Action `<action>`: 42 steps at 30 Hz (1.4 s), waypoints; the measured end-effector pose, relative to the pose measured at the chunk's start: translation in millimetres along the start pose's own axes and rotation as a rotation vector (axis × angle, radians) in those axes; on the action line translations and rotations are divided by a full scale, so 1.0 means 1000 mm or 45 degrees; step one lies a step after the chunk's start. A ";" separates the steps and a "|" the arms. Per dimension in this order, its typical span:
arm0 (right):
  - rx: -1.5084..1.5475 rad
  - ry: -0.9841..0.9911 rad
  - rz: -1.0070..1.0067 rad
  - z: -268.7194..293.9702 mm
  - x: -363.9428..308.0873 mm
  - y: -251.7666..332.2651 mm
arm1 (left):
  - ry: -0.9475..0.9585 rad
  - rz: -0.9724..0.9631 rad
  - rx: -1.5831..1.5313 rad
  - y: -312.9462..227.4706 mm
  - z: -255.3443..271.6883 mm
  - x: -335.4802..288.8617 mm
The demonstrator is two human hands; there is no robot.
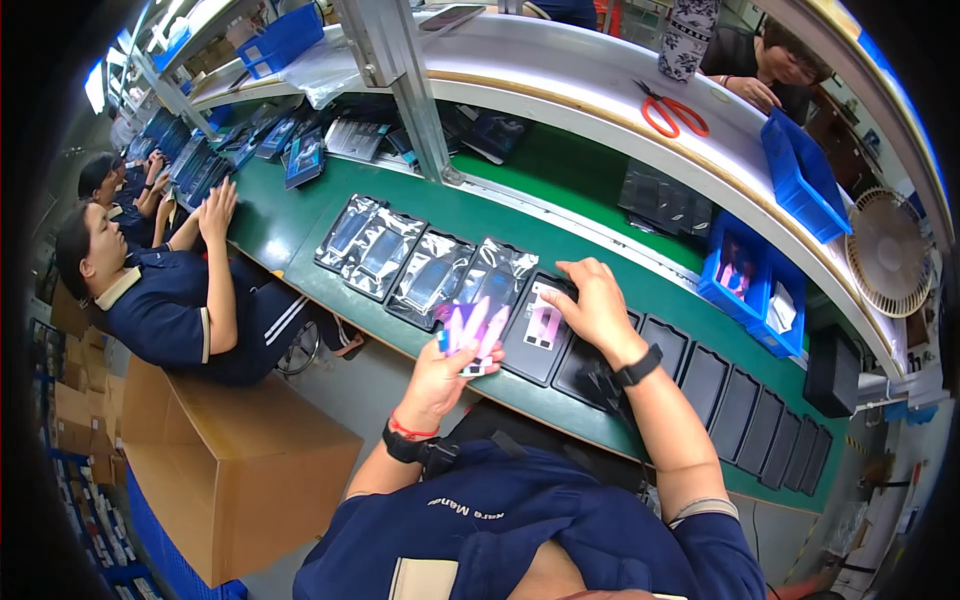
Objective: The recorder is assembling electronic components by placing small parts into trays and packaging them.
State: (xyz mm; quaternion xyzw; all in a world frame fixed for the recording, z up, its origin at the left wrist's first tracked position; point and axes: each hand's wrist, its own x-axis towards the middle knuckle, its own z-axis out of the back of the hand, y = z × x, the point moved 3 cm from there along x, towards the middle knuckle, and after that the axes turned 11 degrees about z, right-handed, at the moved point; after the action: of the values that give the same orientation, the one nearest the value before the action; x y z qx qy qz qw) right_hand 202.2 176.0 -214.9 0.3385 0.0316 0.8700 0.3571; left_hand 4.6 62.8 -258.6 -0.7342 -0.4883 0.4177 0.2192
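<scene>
My left hand point(445, 380) is closed around a fanned stack of pink and purple printed cards point(475, 330) above the table's near edge. A single pink and white card point(543, 325) lies in a black tray point(530, 362) just right of that stack. Over the tray's upper right side is my right hand point(592, 305), thumb and fingers apart, the thumb at the card's edge. Whether it touches the card I cannot tell. To the left, several trays hold items in clear plastic wrap point(430, 275). Rightward runs a row of bare black trays point(735, 410).
Blue bins point(735, 265) with cards stand at the far right, below a shelf point(560, 60) bearing orange-handled scissors point(670, 115) and a patterned bottle point(690, 40). A metal post point(405, 90) rises behind the trays. Co-workers point(170, 300) sit left, beside a cardboard box point(230, 450).
</scene>
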 end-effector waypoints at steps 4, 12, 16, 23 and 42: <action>1.077 0.224 -0.586 0.000 -0.018 0.019 | 0.080 -0.006 0.018 0.016 -0.035 0.019; -0.075 0.109 -0.043 0.045 -0.064 -0.015 | 0.182 0.095 -0.074 0.022 -0.055 0.040; 0.626 -0.094 -0.745 0.050 -0.078 -0.002 | 0.193 0.071 0.094 0.041 -0.090 0.047; 0.762 -0.319 -1.013 0.075 -0.133 -0.031 | 0.402 0.357 -0.064 0.066 -0.118 0.060; -0.260 -0.594 -0.897 0.146 -0.195 -0.017 | 0.459 0.411 0.167 0.124 -0.203 0.081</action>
State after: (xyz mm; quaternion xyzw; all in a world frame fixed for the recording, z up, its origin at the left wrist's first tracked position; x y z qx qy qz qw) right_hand 402.5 36.4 -217.9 0.4575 -0.0227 0.5940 0.6614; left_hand 253.2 100.4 -268.8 -0.8495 -0.2897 0.3403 0.2805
